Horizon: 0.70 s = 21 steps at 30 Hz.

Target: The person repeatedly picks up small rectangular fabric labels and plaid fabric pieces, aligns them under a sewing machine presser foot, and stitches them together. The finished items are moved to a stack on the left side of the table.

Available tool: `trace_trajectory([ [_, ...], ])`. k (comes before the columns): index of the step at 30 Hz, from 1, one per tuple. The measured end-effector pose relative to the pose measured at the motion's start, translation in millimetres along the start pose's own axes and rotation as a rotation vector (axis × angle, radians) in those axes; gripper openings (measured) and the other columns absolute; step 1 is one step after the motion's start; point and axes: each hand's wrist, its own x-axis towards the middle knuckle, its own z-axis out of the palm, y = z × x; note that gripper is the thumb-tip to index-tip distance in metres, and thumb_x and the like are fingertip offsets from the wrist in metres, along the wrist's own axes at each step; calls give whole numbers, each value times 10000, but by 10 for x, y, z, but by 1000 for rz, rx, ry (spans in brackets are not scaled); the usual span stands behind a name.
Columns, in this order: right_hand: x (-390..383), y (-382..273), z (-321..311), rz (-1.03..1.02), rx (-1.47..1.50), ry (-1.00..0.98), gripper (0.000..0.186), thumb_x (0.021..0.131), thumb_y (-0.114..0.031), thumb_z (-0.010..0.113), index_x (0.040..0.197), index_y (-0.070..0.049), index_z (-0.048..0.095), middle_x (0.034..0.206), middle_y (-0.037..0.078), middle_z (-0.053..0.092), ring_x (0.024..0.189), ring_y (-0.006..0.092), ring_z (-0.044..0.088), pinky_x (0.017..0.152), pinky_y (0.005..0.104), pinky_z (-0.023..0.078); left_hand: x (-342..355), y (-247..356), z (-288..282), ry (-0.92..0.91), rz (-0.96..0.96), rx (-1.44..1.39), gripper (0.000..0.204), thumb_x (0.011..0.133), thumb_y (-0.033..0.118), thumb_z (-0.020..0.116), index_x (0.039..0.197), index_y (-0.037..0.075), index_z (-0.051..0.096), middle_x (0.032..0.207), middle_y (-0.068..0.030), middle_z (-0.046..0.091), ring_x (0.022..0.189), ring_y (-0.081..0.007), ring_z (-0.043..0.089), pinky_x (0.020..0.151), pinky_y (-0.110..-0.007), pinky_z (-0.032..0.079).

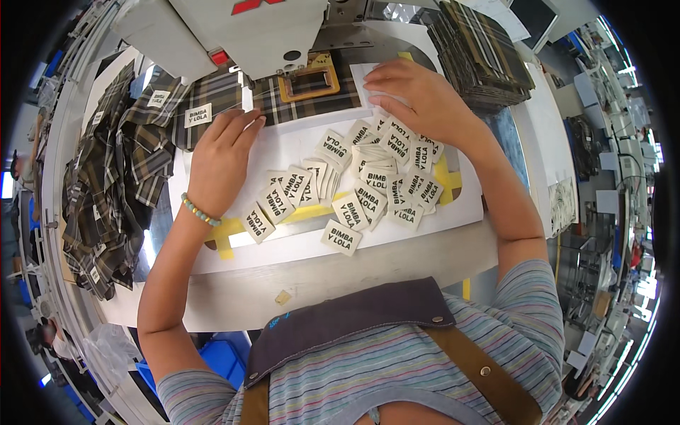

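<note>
Dark plaid cloth (333, 98) lies under the head of a sewing machine (241, 32), with a yellow-framed clamp (309, 85) pressed on it. My left hand (228, 152) rests at the cloth's near edge beside a small white strip (246, 95), its fingers stretched out. A white square label (198, 115) lies on the cloth left of those fingers. My right hand (418, 95) lies over the white template's right end (360, 78), fingers extended and thumb apart. Between my forearms, many loose white labels (341, 237) are spread on a white board (425, 225).
Crumpled plaid pieces with labels (106, 184) hang over the table's left side. A tall stack of folded plaid pieces (485, 53) stands at the back right. The metal table edge (354, 273) runs before my body. A blue bin (223, 358) sits below at left.
</note>
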Motion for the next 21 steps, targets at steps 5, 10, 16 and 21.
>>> trace_trajectory([
  [5,-174,63,251,-99,-125,-33,506,1085,-416,590,1486,-113,652,1689,114,440,1606,348,298,1314,498,274,-20,215,-36,-60,-66,-167,529,905,-16,701,1428,26,629,1440,-107,681,1375,-382,584,1130,-472,508],
  [10,-165,33,230,-110,-184,-128,552,1089,-464,574,1534,-139,619,1718,102,402,1630,342,251,1327,518,240,-83,211,19,-71,-76,-207,523,922,-6,704,1437,26,623,1456,-100,673,1386,-390,572,1138,-476,503],
  [16,-188,65,129,-95,-139,-108,544,1077,-452,588,1527,-150,628,1723,82,407,1630,333,255,1330,512,239,-142,149,-27,-50,-71,-274,489,913,9,726,1396,30,654,1464,-119,669,1384,-391,577,1126,-473,504],
  [21,-196,51,210,-126,-126,-116,516,1074,-439,595,1501,-156,655,1706,77,434,1623,328,277,1323,511,261,-89,198,-50,-44,-107,-292,456,907,6,728,1359,21,672,1431,-130,686,1371,-394,589,1120,-473,507],
])
